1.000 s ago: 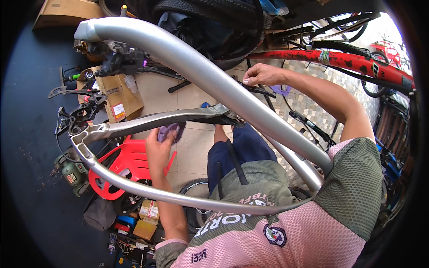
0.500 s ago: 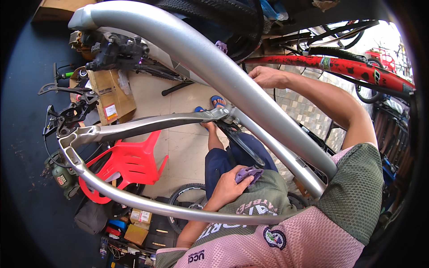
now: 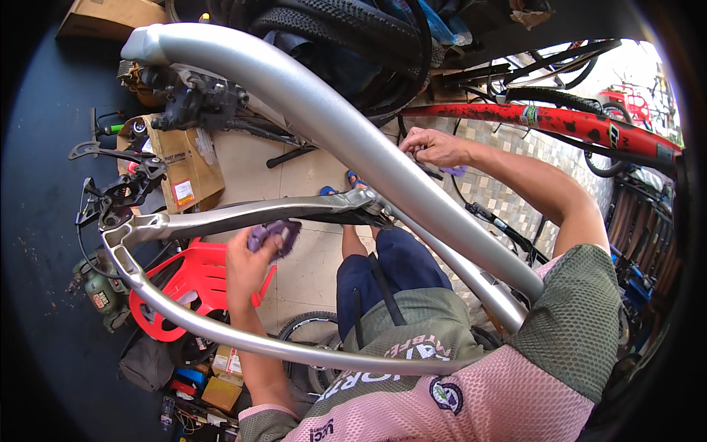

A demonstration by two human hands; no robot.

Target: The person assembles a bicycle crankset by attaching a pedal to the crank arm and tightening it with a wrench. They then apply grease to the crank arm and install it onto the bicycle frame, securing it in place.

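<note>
A bare silver bicycle frame lies across my lap, its thick main tube running from upper left to lower right. My left hand is shut on a crumpled purple cloth and presses it against the underside of the thin upper rear stay. My right hand rests on the far side of the thick tube, fingers curled; a small purple piece shows just below them. The lower rear stay curves under my left forearm.
A red plastic chair stands on the tiled floor to the left, beside cardboard boxes and a green power tool. A red bicycle frame and tyres crowd the top and right. A wheel lies by my legs.
My left hand with the purple cloth dropped from the upper rear stay to my lap, then came back up to the stay. My right hand stayed on the thick tube.
</note>
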